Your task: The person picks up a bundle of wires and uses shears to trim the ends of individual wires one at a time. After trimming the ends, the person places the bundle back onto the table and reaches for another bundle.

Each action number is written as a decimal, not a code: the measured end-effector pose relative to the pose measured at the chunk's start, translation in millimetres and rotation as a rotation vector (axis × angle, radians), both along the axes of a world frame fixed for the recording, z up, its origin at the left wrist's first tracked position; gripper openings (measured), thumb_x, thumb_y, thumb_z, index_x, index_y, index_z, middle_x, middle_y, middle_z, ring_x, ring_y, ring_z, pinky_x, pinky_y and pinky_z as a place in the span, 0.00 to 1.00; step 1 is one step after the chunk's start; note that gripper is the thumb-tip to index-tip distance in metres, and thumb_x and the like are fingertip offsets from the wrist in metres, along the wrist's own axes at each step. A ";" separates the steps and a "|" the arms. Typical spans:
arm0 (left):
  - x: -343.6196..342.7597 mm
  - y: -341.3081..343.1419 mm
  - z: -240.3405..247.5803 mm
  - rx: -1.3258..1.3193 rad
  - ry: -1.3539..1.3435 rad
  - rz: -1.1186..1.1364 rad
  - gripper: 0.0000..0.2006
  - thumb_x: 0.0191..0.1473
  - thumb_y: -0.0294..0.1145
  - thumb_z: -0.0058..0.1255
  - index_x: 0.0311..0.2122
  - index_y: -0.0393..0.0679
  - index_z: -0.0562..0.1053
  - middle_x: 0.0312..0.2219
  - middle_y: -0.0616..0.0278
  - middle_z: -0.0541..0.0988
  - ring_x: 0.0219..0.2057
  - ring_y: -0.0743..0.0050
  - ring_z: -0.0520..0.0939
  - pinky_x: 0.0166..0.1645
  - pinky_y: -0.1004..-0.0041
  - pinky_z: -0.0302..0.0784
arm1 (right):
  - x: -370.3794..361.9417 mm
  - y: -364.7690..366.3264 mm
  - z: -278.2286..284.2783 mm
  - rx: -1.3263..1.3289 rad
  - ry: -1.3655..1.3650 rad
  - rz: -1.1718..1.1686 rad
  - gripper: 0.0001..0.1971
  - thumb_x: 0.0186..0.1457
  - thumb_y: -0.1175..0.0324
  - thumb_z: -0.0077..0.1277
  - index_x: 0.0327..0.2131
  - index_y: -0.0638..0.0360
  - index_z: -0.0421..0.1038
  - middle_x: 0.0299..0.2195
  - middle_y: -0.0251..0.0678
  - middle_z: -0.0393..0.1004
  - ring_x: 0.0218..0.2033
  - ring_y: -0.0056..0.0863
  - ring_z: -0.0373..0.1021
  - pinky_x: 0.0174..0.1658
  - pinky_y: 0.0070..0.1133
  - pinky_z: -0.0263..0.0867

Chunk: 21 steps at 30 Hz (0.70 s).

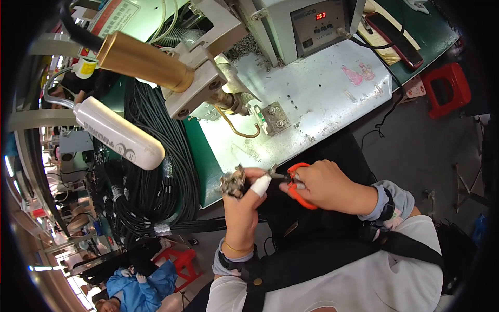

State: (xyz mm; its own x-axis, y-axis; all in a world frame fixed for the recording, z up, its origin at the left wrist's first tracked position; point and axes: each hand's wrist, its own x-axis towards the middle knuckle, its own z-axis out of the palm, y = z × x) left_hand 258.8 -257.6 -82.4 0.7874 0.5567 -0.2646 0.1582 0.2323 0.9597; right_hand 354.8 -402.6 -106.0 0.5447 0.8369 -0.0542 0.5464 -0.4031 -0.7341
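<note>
In front of the bench edge, my left hand (240, 214) is closed around a bunch of small shiny metal pieces (233, 182). White wrapping (260, 185) covers its thumb. A pair of orange-handled pliers (301, 199) is gripped in my right hand (328, 183), jaws pointing left. The jaw tips meet a small metal piece (272, 169) at my left fingertips; whether they are closed on it I cannot tell. Just beyond my hands, on the metal bench plate (322, 99), is a small bolted metal block (274, 118) under the press head (208, 86).
A white lamp (120, 134) hangs left of the press. Bundled black cables (150, 171) lie over the green bench at left. A control box (322, 31) with a red display stands behind. Red stools (448, 89) are at far right and lower left, near a seated person in blue (143, 286).
</note>
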 end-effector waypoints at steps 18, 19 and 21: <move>67.0 46.5 -1.8 -0.470 0.062 -0.134 0.07 0.47 0.25 0.44 0.35 0.39 0.67 0.13 0.68 0.62 0.08 0.86 0.55 0.14 0.83 0.47 | 75.7 44.2 13.3 0.428 0.747 -0.328 0.10 0.49 0.67 0.49 0.25 0.64 0.63 0.12 0.28 0.62 0.11 0.15 0.61 0.16 0.14 0.55; 67.6 47.0 -1.7 -0.461 0.070 -0.132 0.07 0.47 0.25 0.44 0.35 0.38 0.67 0.13 0.68 0.62 0.08 0.86 0.55 0.14 0.83 0.46 | 77.9 46.5 13.8 0.400 0.746 -0.288 0.10 0.49 0.66 0.49 0.25 0.64 0.63 0.12 0.28 0.61 0.11 0.14 0.60 0.15 0.14 0.55; 69.0 49.4 -1.5 -0.458 0.078 -0.146 0.08 0.47 0.25 0.45 0.35 0.38 0.67 0.13 0.68 0.62 0.08 0.87 0.54 0.14 0.83 0.47 | 79.6 50.4 12.5 0.373 0.750 -0.247 0.11 0.49 0.66 0.49 0.25 0.64 0.63 0.11 0.28 0.61 0.11 0.14 0.59 0.15 0.15 0.54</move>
State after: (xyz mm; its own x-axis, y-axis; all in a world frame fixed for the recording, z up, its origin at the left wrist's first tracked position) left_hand 327.8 -208.2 -83.9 0.8169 0.2542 -0.5178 0.2880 0.5980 0.7479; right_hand 434.4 -352.2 -93.4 0.6431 0.7345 -0.2167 -0.2050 -0.1074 -0.9728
